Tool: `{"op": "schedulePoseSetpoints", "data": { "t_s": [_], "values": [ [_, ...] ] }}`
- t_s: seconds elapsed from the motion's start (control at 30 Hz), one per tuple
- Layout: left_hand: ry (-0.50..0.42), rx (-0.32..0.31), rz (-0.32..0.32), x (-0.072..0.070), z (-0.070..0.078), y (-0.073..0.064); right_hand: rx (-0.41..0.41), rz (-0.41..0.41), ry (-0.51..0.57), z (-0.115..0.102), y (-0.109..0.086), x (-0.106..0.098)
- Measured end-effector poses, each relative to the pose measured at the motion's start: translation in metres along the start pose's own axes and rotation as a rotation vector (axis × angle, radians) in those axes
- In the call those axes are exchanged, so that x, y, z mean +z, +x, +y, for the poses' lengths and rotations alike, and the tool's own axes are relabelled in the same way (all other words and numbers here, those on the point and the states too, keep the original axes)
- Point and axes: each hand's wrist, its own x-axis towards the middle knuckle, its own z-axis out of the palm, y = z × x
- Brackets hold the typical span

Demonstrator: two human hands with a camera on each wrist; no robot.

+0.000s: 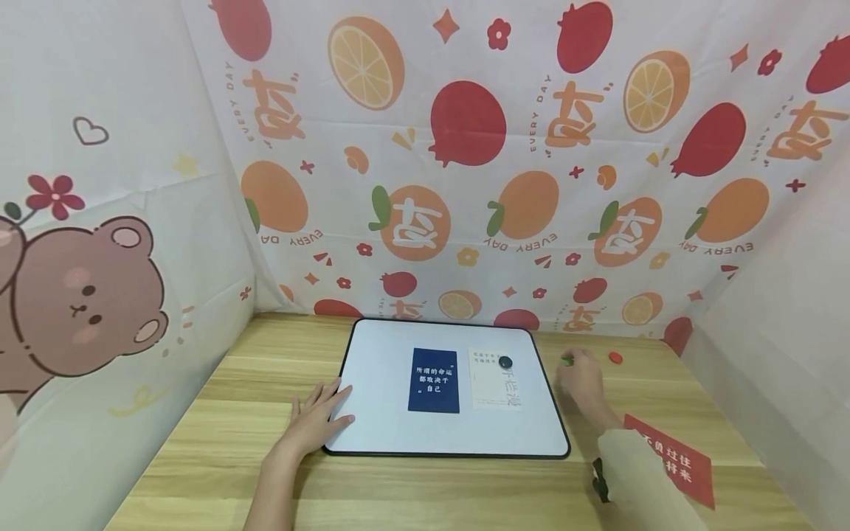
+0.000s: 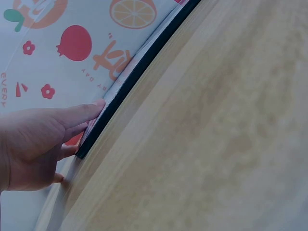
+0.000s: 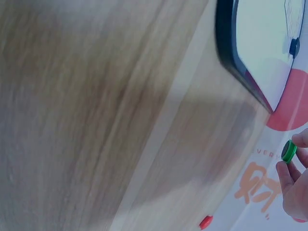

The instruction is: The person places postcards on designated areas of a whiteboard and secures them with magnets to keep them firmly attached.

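Note:
A whiteboard [image 1: 392, 435] with a black frame lies on the wooden table. My left hand [image 1: 317, 420] rests at its left edge, thumb and fingertips on the white surface, fingers spread. In the left wrist view the left hand [image 2: 43, 139] touches the board's black frame [image 2: 139, 79]. On the board lie a dark blue card [image 1: 434, 381] and a white card [image 1: 488, 387] with a round black magnet [image 1: 505, 362] on its upper part. Just right of the board, my right hand [image 1: 581, 380] pinches a round green magnet [image 3: 288, 151] between thumb and fingers, its dark underside showing.
A round red magnet [image 1: 615, 358] lies on the table beyond the right hand. Nearer, a red card [image 1: 684, 464] with white writing lies partly under the right sleeve [image 1: 637, 472]. A printed cloth [image 1: 465, 280] hangs behind the table, with pale cloth walls at both sides.

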Motion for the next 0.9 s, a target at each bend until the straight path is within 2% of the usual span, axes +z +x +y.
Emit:
{"op": "schedulePoseSetpoints", "data": {
  "t_s": [0.17,0.4,0.6,0.9],
  "values": [
    [0.004,-0.004,-0.001,0.001,-0.001,0.000,-0.043,0.023,-0.012,-0.006,-0.001,0.003],
    [0.004,-0.003,0.003,0.001,-0.001,0.000,-0.061,0.034,0.038,-0.016,-0.003,0.008],
    [0.003,-0.005,0.002,0.001,-0.001,0.001,-0.112,0.073,0.033,-0.023,-0.003,0.011],
    [-0.001,-0.008,-0.001,0.001,-0.001,0.001,-0.135,0.126,0.024,-0.033,-0.005,0.019]
  ]
}}
